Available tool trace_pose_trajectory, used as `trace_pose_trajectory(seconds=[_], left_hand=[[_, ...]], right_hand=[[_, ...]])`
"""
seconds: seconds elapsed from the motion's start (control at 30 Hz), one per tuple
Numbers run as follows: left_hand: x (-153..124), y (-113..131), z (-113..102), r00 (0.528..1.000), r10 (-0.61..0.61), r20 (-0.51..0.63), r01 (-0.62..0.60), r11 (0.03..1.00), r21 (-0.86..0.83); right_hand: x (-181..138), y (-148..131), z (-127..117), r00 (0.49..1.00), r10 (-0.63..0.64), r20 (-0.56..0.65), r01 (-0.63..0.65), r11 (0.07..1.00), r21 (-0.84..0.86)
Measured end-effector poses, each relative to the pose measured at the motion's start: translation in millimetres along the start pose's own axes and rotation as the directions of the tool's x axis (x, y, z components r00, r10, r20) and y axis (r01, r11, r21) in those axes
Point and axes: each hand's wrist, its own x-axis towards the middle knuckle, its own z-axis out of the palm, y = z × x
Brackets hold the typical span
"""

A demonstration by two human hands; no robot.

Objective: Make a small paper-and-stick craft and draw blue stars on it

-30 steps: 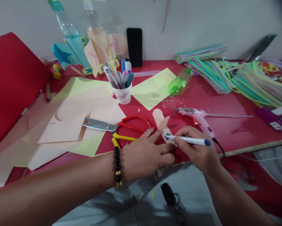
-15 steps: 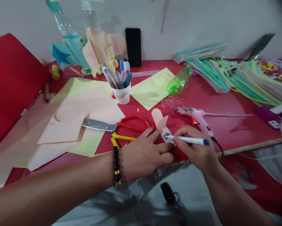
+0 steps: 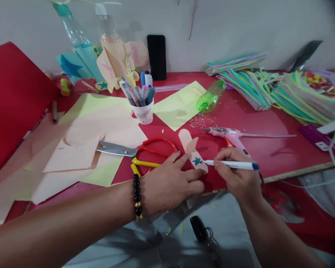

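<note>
My left hand [image 3: 171,182], with a black bead bracelet at the wrist, lies flat with fingers spread, pressing on a small peach paper cut-out [image 3: 190,146] near the red table's front edge. A blue star [image 3: 196,161] is drawn on that cut-out. My right hand [image 3: 238,178] is closed round a white marker with a blue cap [image 3: 231,163]; its tip sits just right of the star. Red-handled scissors [image 3: 136,149] lie just left of my left hand.
A white cup of markers [image 3: 142,108] stands mid-table on peach and yellow paper sheets [image 3: 100,123]. A pink glue gun [image 3: 228,136] lies behind my right hand. A green bottle [image 3: 210,97], stacked coloured strips [image 3: 281,93], decorated bottles [image 3: 106,56] and a black phone [image 3: 156,56] sit farther back.
The blue star now shows fully filled, and my right hand with the marker has drawn slightly right, off the star. My left hand stays pressed on the cut-out.
</note>
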Motion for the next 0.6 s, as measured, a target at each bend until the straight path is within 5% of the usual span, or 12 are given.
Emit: trace_pose_trajectory(seconds=[0.6], left_hand=[[-1.0,0.2,0.8,0.999,-0.016,0.030,0.017,0.999,-0.045]], right_hand=[[5.5,-5.5,0.9,0.991,0.001,0.134,0.000,1.000,-0.001]])
